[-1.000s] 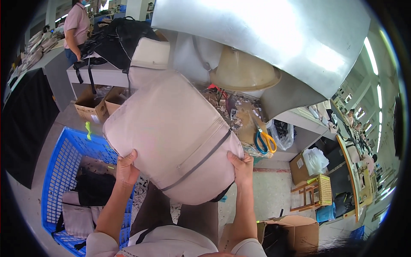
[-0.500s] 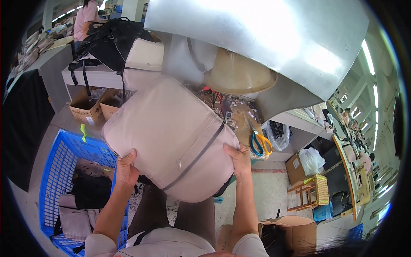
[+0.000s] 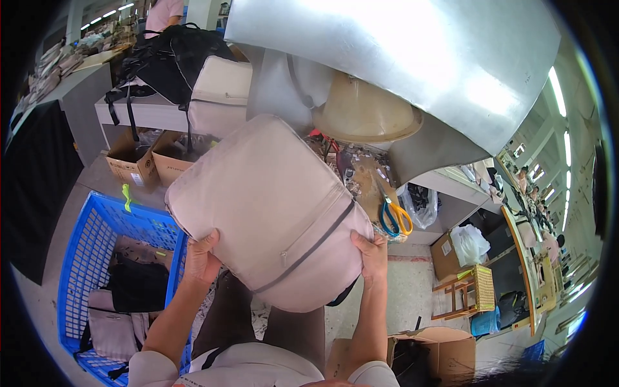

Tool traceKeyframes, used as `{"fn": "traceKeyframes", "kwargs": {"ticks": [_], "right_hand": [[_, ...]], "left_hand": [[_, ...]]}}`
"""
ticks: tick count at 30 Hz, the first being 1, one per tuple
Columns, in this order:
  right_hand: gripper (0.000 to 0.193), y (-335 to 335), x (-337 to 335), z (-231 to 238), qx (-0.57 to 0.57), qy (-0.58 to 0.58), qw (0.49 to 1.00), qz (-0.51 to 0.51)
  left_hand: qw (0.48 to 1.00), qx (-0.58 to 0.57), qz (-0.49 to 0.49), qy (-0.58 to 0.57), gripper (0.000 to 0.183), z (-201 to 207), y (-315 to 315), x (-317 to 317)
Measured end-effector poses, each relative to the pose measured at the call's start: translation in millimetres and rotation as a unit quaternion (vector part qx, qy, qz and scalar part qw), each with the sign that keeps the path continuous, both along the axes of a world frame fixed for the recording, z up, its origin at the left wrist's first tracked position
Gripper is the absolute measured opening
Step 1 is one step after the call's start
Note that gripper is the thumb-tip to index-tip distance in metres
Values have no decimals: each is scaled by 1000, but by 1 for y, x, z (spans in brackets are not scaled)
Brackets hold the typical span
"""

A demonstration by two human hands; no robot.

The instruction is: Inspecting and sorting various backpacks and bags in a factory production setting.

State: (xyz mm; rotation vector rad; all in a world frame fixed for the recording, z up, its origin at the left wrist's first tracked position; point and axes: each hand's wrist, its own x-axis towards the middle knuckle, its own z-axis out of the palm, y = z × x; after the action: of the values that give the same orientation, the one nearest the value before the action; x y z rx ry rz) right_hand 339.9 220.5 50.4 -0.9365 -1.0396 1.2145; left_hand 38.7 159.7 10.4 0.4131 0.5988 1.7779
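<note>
A pale pink-beige backpack (image 3: 264, 193) is held up over my lap, tilted, its broad front panel facing me. A dark strip and a zipper with a small pull run slantwise across that panel. My left hand (image 3: 204, 257) grips its lower left edge, thumb on top and the other fingers hidden beneath. At the right edge my right hand (image 3: 370, 253) clasps it the same way. Past the bag, on the bench, are scissors with blue and orange handles (image 3: 394, 218). A bit of dark material shows under its lower right edge.
Left of me stands a blue plastic crate (image 3: 72, 271) with bags inside. A large shiny metal hood (image 3: 412, 51) overhangs the bench, with a beige dome (image 3: 364, 113) beneath. Black bags (image 3: 174, 61) lie on the back table. A wooden stool (image 3: 474, 290) and open carton (image 3: 445, 355) stand right.
Both hands and the backpack have shifted slightly right and a little downward, toward me. My grip on it stays the same. The person in pink at the back appears farther right.
</note>
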Motion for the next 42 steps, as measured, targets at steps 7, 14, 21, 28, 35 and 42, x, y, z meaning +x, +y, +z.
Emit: {"fn": "traceKeyframes", "kwargs": {"ticks": [7, 14, 21, 28, 35, 42], "right_hand": [[20, -3, 11, -5, -1, -6, 1000, -16], [21, -29, 5, -17, -11, -13, 1000, -16], [21, -72, -52, -35, -28, -65, 996, 47], [39, -86, -125, -35, 245, -173, 948, 108], [27, -171, 65, -92, 112, -544, 804, -211], [44, -363, 278, -193, -482, -572, 565, -348]], "left_hand": [[1000, 4, -10, -2, 44, 0, -1, 9], [1000, -2, -7, 5, 48, -2, -22, 2], [987, -76, 133, 51, 41, -54, -80, -82], [916, -270, 259, 146, 47, -40, -176, -243], [813, -490, 19, 314, 44, -116, -247, -340], [617, -638, -161, 432, 44, -204, -262, -349]]}}
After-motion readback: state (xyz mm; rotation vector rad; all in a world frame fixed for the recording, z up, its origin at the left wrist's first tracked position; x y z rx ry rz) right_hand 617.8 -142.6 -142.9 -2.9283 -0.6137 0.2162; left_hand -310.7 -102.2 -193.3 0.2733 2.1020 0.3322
